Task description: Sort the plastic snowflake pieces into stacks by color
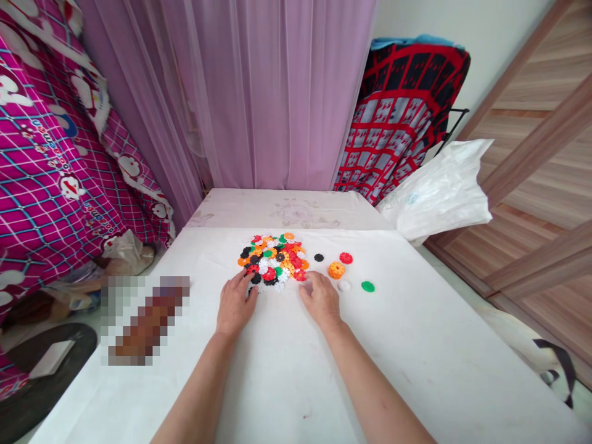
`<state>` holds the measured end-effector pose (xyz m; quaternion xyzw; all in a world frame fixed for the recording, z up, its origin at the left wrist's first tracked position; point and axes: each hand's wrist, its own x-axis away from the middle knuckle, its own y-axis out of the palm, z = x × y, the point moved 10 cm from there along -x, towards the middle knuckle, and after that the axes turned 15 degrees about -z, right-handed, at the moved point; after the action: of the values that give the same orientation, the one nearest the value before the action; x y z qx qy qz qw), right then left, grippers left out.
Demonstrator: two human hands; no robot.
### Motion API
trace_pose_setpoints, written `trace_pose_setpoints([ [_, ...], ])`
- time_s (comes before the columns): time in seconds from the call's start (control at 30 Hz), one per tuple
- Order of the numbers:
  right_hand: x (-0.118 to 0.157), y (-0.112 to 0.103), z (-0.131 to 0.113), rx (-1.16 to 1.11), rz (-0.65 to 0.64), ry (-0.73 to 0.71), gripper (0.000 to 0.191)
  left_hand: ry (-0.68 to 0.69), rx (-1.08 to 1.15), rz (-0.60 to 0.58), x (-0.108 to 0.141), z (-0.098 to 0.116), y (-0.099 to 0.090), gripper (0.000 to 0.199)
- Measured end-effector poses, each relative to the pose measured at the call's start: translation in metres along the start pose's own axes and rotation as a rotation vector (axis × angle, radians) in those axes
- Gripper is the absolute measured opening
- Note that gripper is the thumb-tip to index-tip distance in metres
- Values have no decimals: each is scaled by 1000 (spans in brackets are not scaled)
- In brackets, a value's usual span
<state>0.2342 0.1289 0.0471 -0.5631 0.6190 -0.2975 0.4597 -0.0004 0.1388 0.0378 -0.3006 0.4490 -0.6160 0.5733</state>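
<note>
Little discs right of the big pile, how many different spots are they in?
5: black one at back left, red one at back right, orange one between and nearer, white one near the right hand, green one farthest right. More may hide underneath.

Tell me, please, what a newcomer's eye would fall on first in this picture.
Most likely the heap of bright discs on the white table, with the left hand and right hand at its near edge. Next might come the pink checked cloth at far left, and the red patterned cloth to the right of the purple curtain.
</note>
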Motion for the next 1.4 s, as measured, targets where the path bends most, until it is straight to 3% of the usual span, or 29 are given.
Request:
trace_pose_setpoints([
  [0.2, -15, 12, 5, 19, -66, 124, 29, 0, 11, 0, 0, 3, -2, 39],
  [0.4, -24, 12, 1, 11, -68, 147, 25, 3, 21, 2, 0, 3, -3, 38],
  [0.7, 2, 3, 17, -169, 21, 134, 32, 7, 41, 19, 0, 0, -3, 38],
  [0.8, 2, -26, 40, -229, 109, 133, 38, 16, 54, 27, 0, -1, -3, 37],
  [0.9, -7, -63, 91, -280, 231, 263, 45, 8, 52, 22, 0, -2, -2, 37],
  [0.97, -19, -74, 130, -287, 228, 379, 46, -3, 47, 24, -1, -3, -2, 37],
  [1.07, -41, -71, 171, -255, 108, 451, 46, -8, 42, 16, -1, -4, -1, 37],
  [1.17, -54, -60, 186, -185, 24, 441, 44, -5, 38, 16, -1, -4, -2, 38],
  [1.4, -64, -50, 177, -86, 4, 386, 44, -9, 27, 37, 0, -6, -2, 38],
])
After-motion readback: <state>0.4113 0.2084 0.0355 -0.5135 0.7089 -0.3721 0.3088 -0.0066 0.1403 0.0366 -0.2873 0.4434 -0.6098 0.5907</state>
